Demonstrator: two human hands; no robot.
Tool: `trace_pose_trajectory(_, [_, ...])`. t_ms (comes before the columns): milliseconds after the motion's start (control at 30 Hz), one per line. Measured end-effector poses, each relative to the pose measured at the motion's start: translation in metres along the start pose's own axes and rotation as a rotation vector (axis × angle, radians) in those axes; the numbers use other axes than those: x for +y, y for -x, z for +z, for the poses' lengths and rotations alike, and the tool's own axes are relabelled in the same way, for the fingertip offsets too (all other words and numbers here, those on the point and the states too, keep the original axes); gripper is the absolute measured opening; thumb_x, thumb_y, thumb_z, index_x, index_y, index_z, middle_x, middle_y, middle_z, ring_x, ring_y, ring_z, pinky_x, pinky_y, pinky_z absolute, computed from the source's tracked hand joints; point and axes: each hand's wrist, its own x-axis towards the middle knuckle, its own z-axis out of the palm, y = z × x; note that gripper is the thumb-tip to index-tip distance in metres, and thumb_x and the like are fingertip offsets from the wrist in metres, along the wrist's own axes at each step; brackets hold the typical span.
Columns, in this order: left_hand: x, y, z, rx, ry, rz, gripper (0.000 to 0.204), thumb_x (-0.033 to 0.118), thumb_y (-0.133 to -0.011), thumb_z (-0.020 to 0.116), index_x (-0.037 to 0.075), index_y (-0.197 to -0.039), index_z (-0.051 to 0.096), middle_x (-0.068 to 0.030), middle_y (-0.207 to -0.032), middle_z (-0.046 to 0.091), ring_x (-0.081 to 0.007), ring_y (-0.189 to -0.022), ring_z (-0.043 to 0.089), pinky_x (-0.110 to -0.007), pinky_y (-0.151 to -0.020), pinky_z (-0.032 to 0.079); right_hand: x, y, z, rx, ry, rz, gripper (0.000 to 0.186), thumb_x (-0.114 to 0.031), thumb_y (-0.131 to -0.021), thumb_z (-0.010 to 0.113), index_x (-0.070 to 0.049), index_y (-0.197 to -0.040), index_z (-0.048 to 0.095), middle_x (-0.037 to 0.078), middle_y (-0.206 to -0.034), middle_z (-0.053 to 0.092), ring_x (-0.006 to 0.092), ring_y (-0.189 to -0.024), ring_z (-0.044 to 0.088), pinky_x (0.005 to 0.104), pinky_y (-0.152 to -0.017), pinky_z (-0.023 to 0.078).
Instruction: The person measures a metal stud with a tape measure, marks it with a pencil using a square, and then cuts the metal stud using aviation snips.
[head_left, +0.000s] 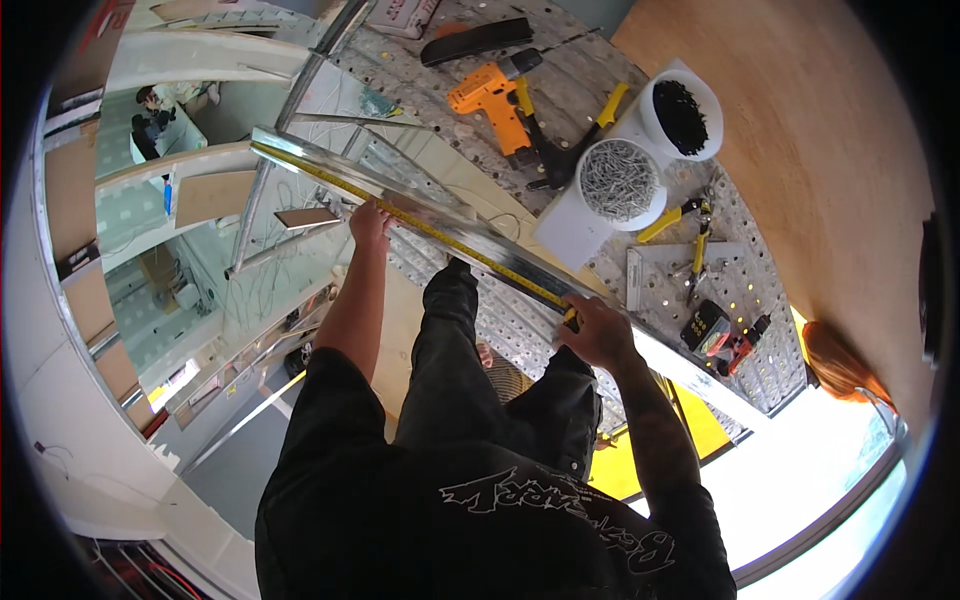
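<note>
A long silver metal profile (490, 240) lies diagonally before me, from upper left to lower right. Along it runs the yellow blade of a tape measure (450, 241), drawn out almost to the profile's far left end. My left hand (370, 222) is closed on the near edge of the profile, beside the blade; its fingertips are partly hidden. Farther right, my right hand (598, 332) wraps round the tape measure's case against the profile. Only a little of the yellow and black case shows between the fingers.
On the perforated metal platform (400, 75) are an orange drill (495, 100), a white tub of screws (620, 183), a tub of black screws (680, 118), yellow-handled pliers (697, 260) and a red and black power tool (728, 338). A wooden panel (770, 150) borders the right. Far below left, a person (170, 105) works.
</note>
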Motion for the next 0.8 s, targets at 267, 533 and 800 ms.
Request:
trace_pose_trajectory(267, [-0.047,0.050,0.040,0.143,-0.928,0.905,0.078,0.029,-0.090,0.075,-0.009,-0.144,0.036,-0.0339,-0.137,0.044,-0.0499,-0.129,0.041,-0.054,-0.113,0.034,0.040,-0.020,0.026,-0.027,0.025,0.121,0.056,-0.050,-0.087,0.068,-0.020,-0.133,0.059,0.018,-0.112,0.068,0.0380,-0.111,0.066,0.0542,-0.094,0.051])
trace_pose_trajectory(533, [-0.059,0.208,0.082,-0.693,-1.479,1.436,0.100,0.048,-0.073,0.088,0.009,-0.150,0.038,-0.0172,-0.152,0.039,-0.0404,-0.144,0.034,-0.061,-0.118,0.024,0.038,-0.036,0.019,-0.014,-0.081,0.167,0.057,-0.057,-0.090,0.064,-0.017,-0.131,0.061,0.018,-0.110,0.069,0.0368,-0.109,0.068,0.0528,-0.097,0.050])
trace_pose_trajectory(800, [-0.094,0.196,0.104,-0.568,-1.618,1.581,0.061,0.033,-0.085,0.080,0.015,-0.136,0.051,-0.0075,-0.135,0.055,-0.0280,-0.135,0.049,-0.058,-0.117,0.029,0.074,0.012,0.014,0.014,-0.122,0.232,0.051,-0.056,-0.092,0.062,-0.014,-0.121,0.064,0.017,-0.110,0.071,0.0369,-0.109,0.069,0.0518,-0.092,0.054])
